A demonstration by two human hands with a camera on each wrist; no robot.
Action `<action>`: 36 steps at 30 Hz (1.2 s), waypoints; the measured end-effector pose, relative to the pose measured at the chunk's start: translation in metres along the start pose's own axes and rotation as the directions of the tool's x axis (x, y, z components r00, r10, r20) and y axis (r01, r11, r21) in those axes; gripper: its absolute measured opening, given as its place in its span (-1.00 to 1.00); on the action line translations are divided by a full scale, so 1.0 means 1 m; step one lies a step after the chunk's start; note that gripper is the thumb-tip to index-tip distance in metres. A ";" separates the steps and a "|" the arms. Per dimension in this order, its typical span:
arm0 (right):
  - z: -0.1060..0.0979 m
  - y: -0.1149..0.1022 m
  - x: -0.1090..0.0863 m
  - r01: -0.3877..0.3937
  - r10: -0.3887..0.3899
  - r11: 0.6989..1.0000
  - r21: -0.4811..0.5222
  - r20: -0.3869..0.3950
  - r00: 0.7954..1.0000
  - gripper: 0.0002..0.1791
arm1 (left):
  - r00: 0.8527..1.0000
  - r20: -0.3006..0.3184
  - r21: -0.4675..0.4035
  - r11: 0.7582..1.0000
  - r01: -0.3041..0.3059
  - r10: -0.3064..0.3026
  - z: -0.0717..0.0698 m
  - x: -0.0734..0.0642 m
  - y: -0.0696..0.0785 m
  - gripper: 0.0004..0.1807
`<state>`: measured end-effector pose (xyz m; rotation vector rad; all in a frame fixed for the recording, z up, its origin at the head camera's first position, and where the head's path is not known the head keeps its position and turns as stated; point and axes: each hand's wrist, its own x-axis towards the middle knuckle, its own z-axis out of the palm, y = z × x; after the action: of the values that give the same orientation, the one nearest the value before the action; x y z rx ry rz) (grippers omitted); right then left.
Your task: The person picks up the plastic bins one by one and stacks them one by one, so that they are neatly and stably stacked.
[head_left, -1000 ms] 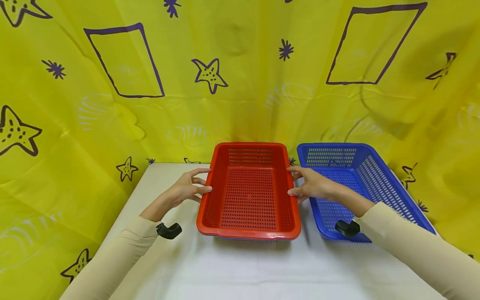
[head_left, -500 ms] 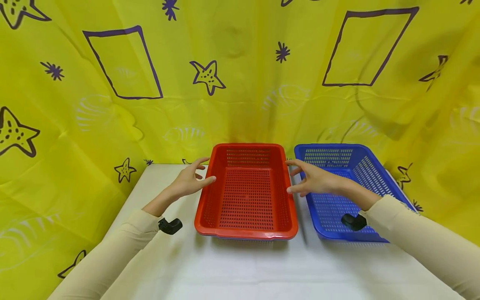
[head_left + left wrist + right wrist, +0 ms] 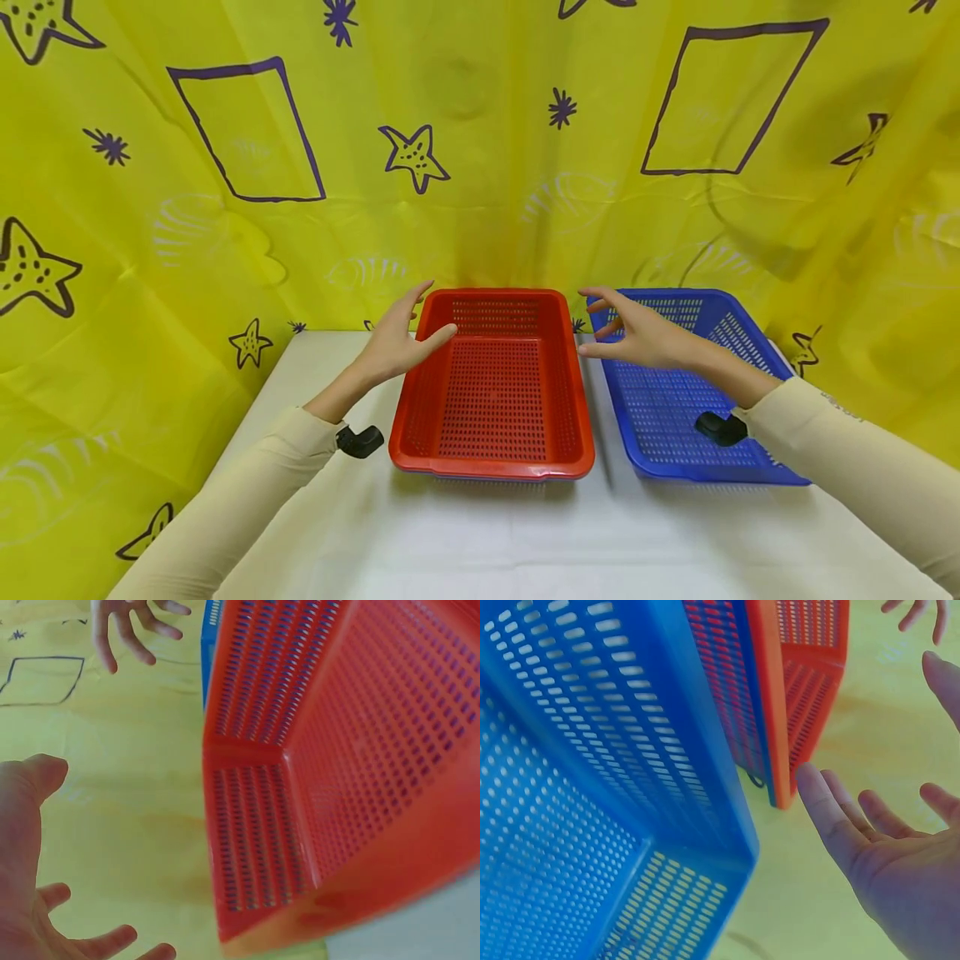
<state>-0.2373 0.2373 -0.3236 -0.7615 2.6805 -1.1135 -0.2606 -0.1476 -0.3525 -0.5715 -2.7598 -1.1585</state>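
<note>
A red perforated plastic basket (image 3: 492, 467) stands in the middle of the table with nothing in it. Beneath its rim, a second basket's blue edge (image 3: 755, 697) shows in the right wrist view. My left hand (image 3: 392, 343) hovers over the red basket's far left corner, thumb and fingers spread, holding nothing. Off the far right corner, between the red basket and a blue basket (image 3: 660, 417), hangs my right hand (image 3: 643, 333), its fingers apart and bare. Both wrist views show each hand clear of the rims.
The blue basket sits close to the right of the red one, with a narrow gap between them. A yellow curtain (image 3: 480, 225) printed with starfish hangs behind and beside the white table (image 3: 480, 542).
Both hands have let go of the red basket's side rims and risen away toward the far end. The right hand has shifted slightly right. Both baskets stay in place.
</note>
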 end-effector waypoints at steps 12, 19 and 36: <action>-0.022 0.008 -0.019 0.000 -0.004 0.998 -0.068 -0.065 0.998 -0.06 | 0.997 0.014 -0.015 0.997 -0.072 0.072 0.026 0.015 0.034 -0.06; -0.044 0.017 -0.039 -0.050 0.035 0.988 -0.143 -0.109 0.993 -0.04 | 0.992 0.062 -0.037 0.994 -0.104 0.107 0.048 0.025 0.059 -0.07; -0.083 0.054 -0.090 -0.139 0.099 0.969 -0.206 -0.195 0.976 -0.04 | 0.973 0.142 -0.074 0.982 -0.172 0.182 0.103 0.042 0.118 -0.03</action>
<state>-0.2069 0.3669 -0.3069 -0.5404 2.9962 -0.9112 -0.2490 0.0133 -0.3365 -0.9264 -2.7301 -1.2090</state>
